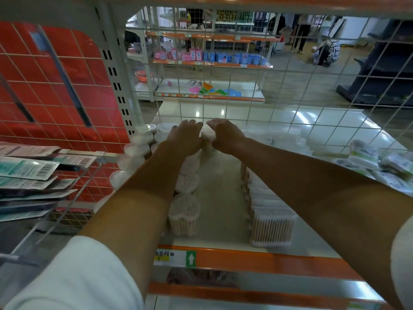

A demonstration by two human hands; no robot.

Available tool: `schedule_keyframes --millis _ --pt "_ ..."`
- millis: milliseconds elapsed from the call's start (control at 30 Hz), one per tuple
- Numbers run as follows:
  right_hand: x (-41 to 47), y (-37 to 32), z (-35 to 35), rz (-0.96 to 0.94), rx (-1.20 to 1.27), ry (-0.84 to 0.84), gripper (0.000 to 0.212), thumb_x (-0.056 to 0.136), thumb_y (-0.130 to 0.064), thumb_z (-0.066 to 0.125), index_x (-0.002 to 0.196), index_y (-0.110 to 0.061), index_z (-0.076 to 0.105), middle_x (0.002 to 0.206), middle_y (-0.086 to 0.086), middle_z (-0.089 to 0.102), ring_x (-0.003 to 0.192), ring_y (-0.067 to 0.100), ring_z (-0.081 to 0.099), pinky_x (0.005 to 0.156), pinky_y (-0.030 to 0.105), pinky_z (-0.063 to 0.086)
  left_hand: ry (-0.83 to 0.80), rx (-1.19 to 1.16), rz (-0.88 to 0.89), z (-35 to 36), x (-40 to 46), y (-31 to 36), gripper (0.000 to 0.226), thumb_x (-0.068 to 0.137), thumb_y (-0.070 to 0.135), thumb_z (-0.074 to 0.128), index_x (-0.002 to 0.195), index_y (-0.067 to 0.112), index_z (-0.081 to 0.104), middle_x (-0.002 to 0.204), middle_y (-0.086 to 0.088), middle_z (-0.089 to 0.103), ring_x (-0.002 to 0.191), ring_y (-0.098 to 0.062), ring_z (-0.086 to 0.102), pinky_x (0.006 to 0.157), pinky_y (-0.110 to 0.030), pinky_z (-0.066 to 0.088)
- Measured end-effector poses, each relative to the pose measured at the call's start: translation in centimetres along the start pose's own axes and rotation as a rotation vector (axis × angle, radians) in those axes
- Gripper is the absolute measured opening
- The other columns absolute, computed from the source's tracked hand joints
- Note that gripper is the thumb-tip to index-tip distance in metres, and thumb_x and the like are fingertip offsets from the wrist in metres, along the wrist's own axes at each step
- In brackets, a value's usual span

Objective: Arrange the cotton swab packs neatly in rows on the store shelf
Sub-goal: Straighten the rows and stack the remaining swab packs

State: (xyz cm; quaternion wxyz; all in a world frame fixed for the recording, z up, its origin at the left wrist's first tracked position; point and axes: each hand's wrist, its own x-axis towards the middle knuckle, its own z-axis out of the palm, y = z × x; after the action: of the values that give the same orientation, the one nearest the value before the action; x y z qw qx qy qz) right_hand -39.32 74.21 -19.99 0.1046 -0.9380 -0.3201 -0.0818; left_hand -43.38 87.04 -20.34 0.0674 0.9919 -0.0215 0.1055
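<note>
2 hands, left hand (186, 135) and right hand (225, 135), cup a swab pack (207, 144) between them at the shelf's (223, 231) rear; its row runs back toward the wrists.

Dim, soft, ceiling-light glare on the shelf (324, 128), bowed edges, blurred corners

hands (185, 135): 2 | heart-shaped swab packs (183, 217): 3 visible | rectangular rows (270, 222): 1
</note>
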Motion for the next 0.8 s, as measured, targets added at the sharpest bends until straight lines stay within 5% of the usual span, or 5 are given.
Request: schedule_keyframes --millis 200,533,800 --pt "-2.5 1.1 0.3 -0.036 -0.126 0.107 0.040 0.089 -0.022 0.051 0.124 -0.004 0.050 0.117 0.014 0.055 0.112 0.028 0.050 0.097 0.038 0.042 0.024 0.121 -0.003 0.5 -1.3 3.6 0.043 0.094 0.027 0.045 0.133 0.009 0.039 0.131 -0.010 0.048 0.124 -0.026 0.042 0.102 -0.043 0.036" --pt "-8.1 6.1 -2.2 0.073 -0.169 0.095 0.051 0.094 -0.030 0.046 0.140 -0.011 0.034 0.143 0.013 0.037 0.136 0.029 0.026 0.111 0.040 0.024 0.019 0.136 0.013 0.8 -1.9 10.4 0.049 0.091 0.026 0.049 0.134 0.008 0.034 0.136 -0.010 0.042 0.128 -0.027 0.036 0.100 -0.045 0.034" --pt "-12.0 12.2 -4.7 0.214 -0.075 0.100 0.047 0.094 -0.028 0.044 0.137 -0.010 0.039 0.136 0.012 0.044 0.128 0.027 0.037 0.106 0.038 0.032 0.042 0.042 0.076 1.3 -0.7 17.1 0.049 0.090 0.022 0.051 0.134 0.007 0.036 0.136 -0.011 0.043 0.126 -0.027 0.038 0.100 -0.041 0.035"
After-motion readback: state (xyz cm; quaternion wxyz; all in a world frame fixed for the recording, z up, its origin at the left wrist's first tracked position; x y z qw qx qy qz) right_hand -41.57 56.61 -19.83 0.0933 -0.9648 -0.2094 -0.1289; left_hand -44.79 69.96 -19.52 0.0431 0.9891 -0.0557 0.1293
